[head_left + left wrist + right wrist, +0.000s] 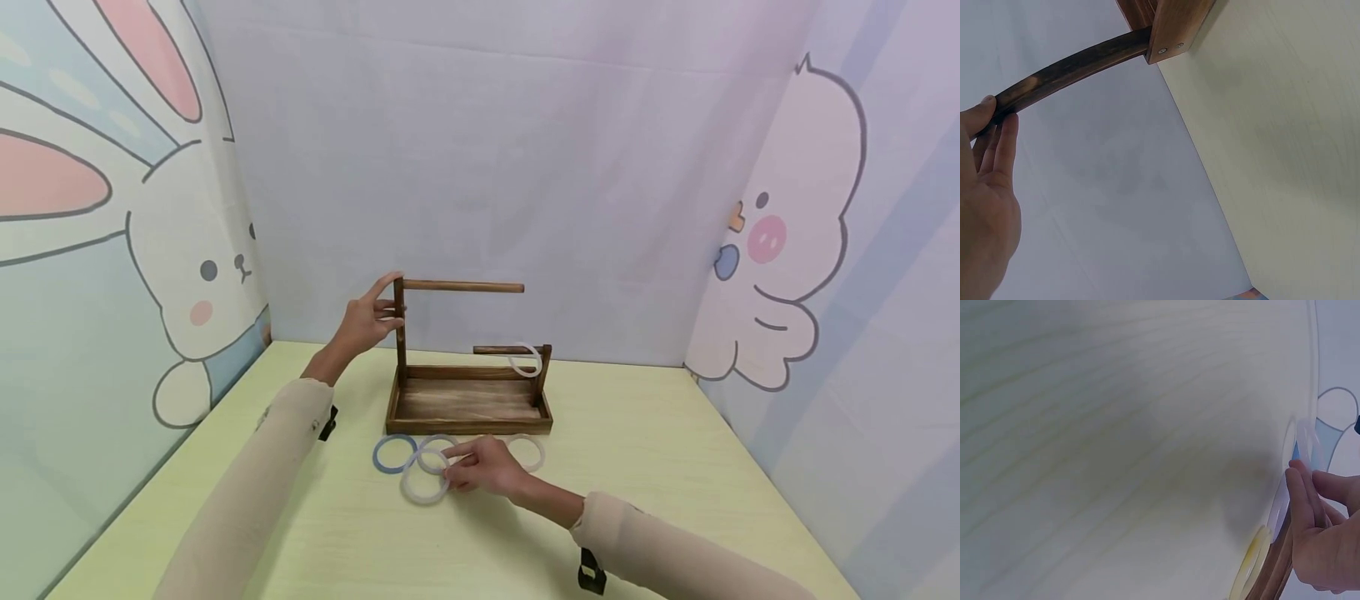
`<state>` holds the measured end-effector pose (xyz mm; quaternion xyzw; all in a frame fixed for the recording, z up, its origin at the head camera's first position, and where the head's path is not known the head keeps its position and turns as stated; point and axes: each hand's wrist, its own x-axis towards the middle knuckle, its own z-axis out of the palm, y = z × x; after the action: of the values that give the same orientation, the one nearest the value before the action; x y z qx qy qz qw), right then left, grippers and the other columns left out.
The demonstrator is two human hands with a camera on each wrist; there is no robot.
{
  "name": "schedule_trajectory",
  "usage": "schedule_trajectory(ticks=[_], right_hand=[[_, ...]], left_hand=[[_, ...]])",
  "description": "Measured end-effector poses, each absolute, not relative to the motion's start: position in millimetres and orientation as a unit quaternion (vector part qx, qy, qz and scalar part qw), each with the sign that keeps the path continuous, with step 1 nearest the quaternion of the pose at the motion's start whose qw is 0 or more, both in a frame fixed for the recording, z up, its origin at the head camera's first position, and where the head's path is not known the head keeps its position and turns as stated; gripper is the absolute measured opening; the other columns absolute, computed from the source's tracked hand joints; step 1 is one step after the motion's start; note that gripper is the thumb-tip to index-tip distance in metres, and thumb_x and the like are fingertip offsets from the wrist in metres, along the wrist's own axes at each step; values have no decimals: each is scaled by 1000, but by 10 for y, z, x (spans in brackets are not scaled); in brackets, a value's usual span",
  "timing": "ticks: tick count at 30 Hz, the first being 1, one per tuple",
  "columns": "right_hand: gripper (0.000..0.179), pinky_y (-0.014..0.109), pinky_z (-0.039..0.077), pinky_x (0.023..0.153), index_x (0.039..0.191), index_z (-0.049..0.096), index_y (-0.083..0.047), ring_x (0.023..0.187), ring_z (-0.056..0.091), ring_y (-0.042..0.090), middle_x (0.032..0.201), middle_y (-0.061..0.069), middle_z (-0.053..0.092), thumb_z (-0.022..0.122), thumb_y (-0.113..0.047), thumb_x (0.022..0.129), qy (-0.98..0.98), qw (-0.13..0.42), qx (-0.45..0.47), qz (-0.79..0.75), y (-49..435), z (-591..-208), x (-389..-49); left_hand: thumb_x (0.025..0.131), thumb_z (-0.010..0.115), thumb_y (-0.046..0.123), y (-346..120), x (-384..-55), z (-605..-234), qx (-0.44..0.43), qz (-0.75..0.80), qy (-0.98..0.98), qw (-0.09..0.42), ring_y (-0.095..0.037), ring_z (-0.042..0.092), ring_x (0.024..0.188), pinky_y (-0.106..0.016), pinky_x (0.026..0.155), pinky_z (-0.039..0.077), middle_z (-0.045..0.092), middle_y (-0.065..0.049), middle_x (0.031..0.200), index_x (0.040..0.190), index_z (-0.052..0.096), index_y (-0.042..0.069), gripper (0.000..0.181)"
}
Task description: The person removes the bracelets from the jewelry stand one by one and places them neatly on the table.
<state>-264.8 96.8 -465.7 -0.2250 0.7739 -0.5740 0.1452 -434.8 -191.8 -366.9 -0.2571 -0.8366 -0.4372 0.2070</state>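
My left hand [365, 323] grips the top part of the tall post [401, 350] of a brown wooden rack. In the left wrist view, that hand's thumb and fingers lie on either side of the post [1072, 74]. Low over the table, my right hand [487, 467] pinches a whitish translucent ring [424, 502] by its edge. The held ring [1310, 440] appears tilted up in the right wrist view. Behind it lie a blue ring [376, 456] and a lavender ring [438, 437], partly covered. Another white ring [527, 375] hangs on the rack's short lower bar [491, 350].
A pale ring [543, 452] lies right of my right hand, before the rack's tray [468, 427]. The long upper bar [465, 287] points right with a free end. A pale yellow table [645, 475] carries everything, with cartoon-printed cloth walls [480, 167] around it.
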Motion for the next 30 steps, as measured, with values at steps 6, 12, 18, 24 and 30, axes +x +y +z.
schedule_trajectory(ticks=[6, 12, 18, 24, 30], right_hand=[[31, 43, 66, 69, 124, 70, 12, 85, 76, 43, 95, 28, 76, 72, 4, 94, 770, 152, -229, -575, 910, -4679, -2631], [31, 44, 66, 69, 123, 69, 13, 85, 76, 46, 95, 29, 75, 72, 6, 94, 766, 158, -232, -578, 860, -4700, -2607], [28, 46, 65, 67, 118, 70, 16, 82, 75, 48, 91, 30, 75, 73, 9, 92, 764, 148, -225, -587, 844, -4711, -2597], [24, 44, 65, 62, 111, 73, 16, 77, 76, 46, 85, 27, 75, 77, 8, 88, 769, 120, -221, -588, 830, -4747, -2609], [21, 38, 65, 59, 103, 76, 13, 73, 77, 39, 79, 21, 76, 82, 4, 85, 779, 100, -215, -581, 798, -4769, -2602]], left_hand=[[90, 76, -8, -1915, -4346, -3662, -256, -437, -836, 213, -40, 72, 109, -50, 88, 62, 72, -27, 119, 160, 36, 36, 92], [90, 76, -9, -1915, -4338, -3660, -257, -441, -834, 210, -40, 72, 110, -50, 89, 62, 72, -27, 119, 160, 36, 34, 91], [90, 76, -8, -1905, -4335, -3651, -256, -435, -838, 207, -40, 72, 110, -50, 89, 62, 73, -25, 119, 160, 36, 33, 91], [91, 76, -7, -1898, -4338, -3631, -255, -429, -842, 205, -40, 72, 111, -51, 90, 62, 72, -26, 120, 161, 36, 26, 88], [91, 76, -7, -1904, -4330, -3644, -253, -433, -841, 204, -40, 72, 111, -51, 89, 62, 73, -25, 119, 161, 36, 34, 90]])
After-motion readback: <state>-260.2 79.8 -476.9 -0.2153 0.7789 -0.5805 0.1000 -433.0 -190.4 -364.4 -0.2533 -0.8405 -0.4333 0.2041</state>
